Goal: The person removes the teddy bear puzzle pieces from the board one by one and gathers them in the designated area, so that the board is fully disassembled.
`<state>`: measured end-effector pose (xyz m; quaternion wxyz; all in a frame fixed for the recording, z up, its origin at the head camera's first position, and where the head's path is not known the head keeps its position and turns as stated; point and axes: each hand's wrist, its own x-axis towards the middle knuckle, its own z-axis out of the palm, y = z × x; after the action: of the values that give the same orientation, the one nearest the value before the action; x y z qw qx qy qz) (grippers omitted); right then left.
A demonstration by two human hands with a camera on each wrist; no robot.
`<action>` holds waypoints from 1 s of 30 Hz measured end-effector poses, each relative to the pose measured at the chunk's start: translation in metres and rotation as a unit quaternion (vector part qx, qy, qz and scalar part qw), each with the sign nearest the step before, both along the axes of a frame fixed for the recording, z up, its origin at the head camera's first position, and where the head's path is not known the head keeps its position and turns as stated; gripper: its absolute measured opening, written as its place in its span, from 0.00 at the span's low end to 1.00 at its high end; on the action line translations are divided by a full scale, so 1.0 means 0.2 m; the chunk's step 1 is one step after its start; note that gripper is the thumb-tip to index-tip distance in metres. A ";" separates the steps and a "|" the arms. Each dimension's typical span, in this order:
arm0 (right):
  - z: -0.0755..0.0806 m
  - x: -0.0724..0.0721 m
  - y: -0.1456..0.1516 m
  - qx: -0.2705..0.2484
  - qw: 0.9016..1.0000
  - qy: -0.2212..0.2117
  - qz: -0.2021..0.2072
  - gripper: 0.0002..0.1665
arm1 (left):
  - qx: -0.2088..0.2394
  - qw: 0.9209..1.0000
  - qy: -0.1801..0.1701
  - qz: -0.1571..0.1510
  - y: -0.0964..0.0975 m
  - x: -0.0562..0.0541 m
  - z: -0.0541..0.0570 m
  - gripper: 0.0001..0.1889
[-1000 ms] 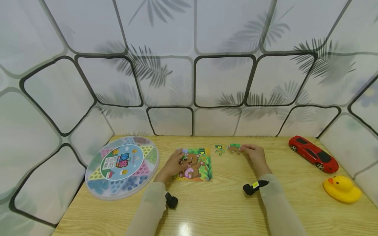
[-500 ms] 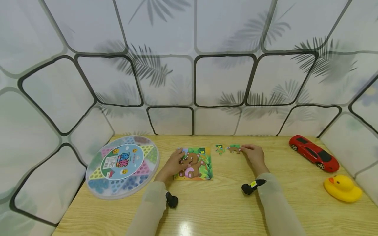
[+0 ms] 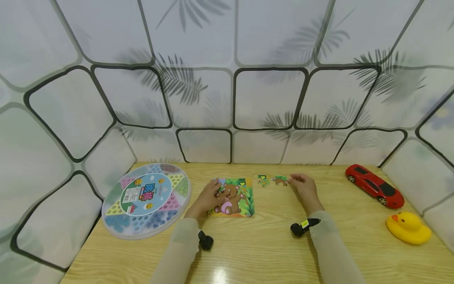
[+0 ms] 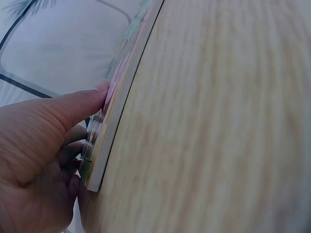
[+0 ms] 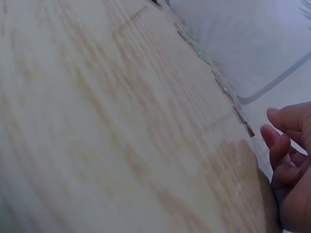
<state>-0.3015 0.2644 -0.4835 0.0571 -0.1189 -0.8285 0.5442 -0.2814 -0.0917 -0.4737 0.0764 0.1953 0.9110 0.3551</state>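
Observation:
In the head view my left hand (image 3: 207,199) rests on the left side of a square bear jigsaw puzzle (image 3: 244,201) on the table. The left wrist view shows my thumb (image 4: 90,104) on the puzzle's picture side, with the other fingers by its left edge. To the right lie a small yellow-and-green puzzle piece (image 3: 263,180) and a brown-and-green puzzle section (image 3: 280,180), flat on the wood. My right hand (image 3: 306,189) is just right of that section. Its thumb and index finger are parted with nothing between them, as the right wrist view shows.
A round Chinese checkers set (image 3: 147,201) lies to the left on the wooden table (image 3: 255,252). At the right are a red toy car (image 3: 374,186) and a yellow rubber duck (image 3: 408,228). Patterned fabric walls (image 3: 262,146) enclose the back and sides.
My right fingertips, which met the right end of the brown-and-green section, have parted slightly and come away from it. My left hand stays on the puzzle.

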 end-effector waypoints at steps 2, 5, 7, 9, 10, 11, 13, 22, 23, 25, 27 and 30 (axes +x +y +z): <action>0.00 0.00 0.00 -0.008 1.000 0.006 0.000 0.22 | 0.000 1.000 -0.001 0.001 0.00 0.00 0.00 0.36; -0.01 0.00 0.00 -0.018 1.000 0.014 0.004 0.21 | -0.001 1.000 -0.001 0.003 0.00 0.01 0.00 0.36; -0.01 0.00 0.01 -0.024 1.000 0.018 0.007 0.21 | -0.002 1.000 -0.001 0.004 0.00 0.01 0.00 0.36; -0.02 0.01 0.01 -0.027 0.999 0.020 0.012 0.22 | -0.001 1.000 -0.004 0.005 0.00 0.01 0.00 0.36; -0.02 0.01 0.01 -0.031 0.999 0.021 0.013 0.22 | 0.000 1.000 -0.006 0.005 0.00 0.01 0.00 0.36; -0.02 0.01 0.01 -0.033 0.999 0.020 0.014 0.22 | 0.001 1.000 -0.006 0.005 0.00 0.01 0.00 0.36; -0.01 0.02 0.01 -0.034 0.999 0.020 0.016 0.23 | 0.002 1.000 -0.007 0.004 -0.01 0.00 0.00 0.36; 0.00 0.04 0.00 -0.039 0.999 0.020 0.027 0.24 | 0.005 1.000 -0.002 0.000 -0.01 0.00 0.00 0.37; 0.01 0.04 0.00 -0.041 0.999 0.020 0.027 0.24 | 0.005 1.000 -0.001 0.000 -0.01 0.00 0.00 0.37; 0.02 0.05 -0.01 -0.046 0.998 0.025 0.031 0.23 | 0.005 1.000 0.000 0.000 -0.01 0.00 0.00 0.37; 0.03 0.05 -0.02 -0.051 0.997 0.027 0.042 0.23 | 0.004 1.000 0.000 0.000 -0.01 0.00 -0.01 0.37; 0.06 0.06 -0.06 -0.051 0.996 0.030 0.064 0.23 | 0.004 1.000 -0.001 0.000 -0.01 0.00 -0.01 0.37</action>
<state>-0.2888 0.2530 -0.4719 0.0414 -0.0522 -0.8036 0.5914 -0.2808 -0.0941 -0.4755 0.0764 0.1951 0.9095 0.3590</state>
